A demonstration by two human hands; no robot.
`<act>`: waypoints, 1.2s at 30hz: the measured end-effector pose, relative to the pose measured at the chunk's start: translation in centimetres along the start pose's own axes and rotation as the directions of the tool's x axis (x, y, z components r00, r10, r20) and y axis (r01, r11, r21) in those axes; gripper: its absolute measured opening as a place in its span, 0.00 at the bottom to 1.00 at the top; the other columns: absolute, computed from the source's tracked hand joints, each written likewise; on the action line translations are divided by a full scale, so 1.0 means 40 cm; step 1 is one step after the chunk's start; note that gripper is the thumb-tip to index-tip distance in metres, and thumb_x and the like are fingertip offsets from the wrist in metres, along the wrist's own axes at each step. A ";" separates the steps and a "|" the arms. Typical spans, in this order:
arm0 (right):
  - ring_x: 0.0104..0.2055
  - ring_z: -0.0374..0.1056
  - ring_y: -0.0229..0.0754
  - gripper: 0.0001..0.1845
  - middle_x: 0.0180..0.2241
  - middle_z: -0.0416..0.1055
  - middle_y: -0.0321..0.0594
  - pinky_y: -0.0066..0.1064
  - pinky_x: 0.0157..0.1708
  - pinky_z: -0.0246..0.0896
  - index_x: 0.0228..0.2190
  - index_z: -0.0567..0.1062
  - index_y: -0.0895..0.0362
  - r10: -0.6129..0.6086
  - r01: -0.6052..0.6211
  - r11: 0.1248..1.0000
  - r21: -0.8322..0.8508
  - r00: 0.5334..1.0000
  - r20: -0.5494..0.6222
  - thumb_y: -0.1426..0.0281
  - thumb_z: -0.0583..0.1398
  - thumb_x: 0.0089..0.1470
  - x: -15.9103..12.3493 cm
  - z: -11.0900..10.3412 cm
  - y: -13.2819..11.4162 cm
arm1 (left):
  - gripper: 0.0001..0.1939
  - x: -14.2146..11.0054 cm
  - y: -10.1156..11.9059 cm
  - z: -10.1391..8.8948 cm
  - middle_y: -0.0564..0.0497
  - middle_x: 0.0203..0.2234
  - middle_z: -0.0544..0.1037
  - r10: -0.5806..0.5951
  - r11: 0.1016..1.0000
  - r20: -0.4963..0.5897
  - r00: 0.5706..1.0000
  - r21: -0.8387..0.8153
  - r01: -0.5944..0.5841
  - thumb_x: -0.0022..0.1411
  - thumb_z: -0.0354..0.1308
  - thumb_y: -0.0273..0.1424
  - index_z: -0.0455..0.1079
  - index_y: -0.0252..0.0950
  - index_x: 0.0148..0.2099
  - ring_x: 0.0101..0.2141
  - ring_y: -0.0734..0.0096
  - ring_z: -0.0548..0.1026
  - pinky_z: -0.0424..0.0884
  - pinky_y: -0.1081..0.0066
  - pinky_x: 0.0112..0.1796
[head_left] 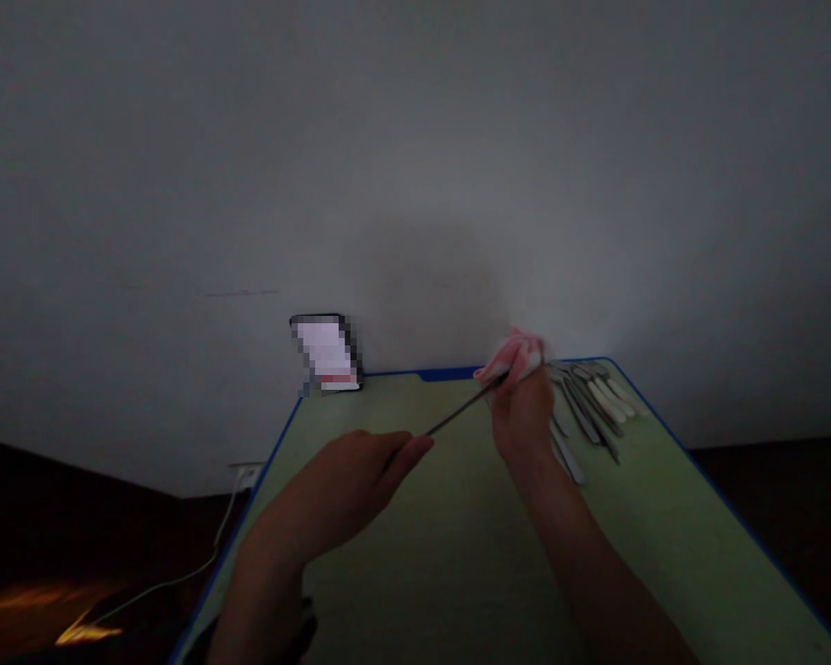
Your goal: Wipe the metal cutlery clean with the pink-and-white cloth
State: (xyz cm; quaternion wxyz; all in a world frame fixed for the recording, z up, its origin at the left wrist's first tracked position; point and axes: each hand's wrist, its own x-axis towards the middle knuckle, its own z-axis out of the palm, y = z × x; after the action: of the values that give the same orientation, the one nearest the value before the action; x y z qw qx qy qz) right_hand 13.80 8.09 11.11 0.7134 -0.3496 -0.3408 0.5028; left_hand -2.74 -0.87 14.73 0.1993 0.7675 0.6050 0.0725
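My left hand (360, 476) is closed around one end of a thin dark utensil (461, 413) that slants up to the right over the green table (457, 554). At the utensil's far end my right hand (523, 416) grips a pink and white cloth (516, 356) wrapped about it. Both hands hover above the middle of the table. The utensil's tip is hidden inside the cloth.
Several pieces of cutlery (592, 402) lie side by side at the table's far right, just beyond my right hand. A phone (325, 353) leans against the white wall at the far left corner. A white cable (208, 554) runs down to the dark floor at left.
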 end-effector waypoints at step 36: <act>0.27 0.64 0.38 0.26 0.20 0.69 0.34 0.31 0.32 0.59 0.20 0.69 0.54 0.008 -0.009 1.000 0.016 0.999 0.051 0.50 0.47 0.56 0.020 -0.011 0.013 | 0.24 0.004 -0.032 -0.016 0.57 0.17 0.62 -0.015 0.943 0.084 0.996 -0.331 0.042 0.65 0.39 0.47 0.64 0.36 0.26 0.20 0.77 0.60 0.56 0.76 0.22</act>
State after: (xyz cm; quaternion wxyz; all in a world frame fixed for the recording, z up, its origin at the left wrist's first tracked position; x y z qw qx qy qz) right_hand 14.13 8.93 10.54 0.7051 -0.3323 -0.3531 0.5174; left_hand -4.06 -0.33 14.77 0.3513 0.7162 0.5865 0.1398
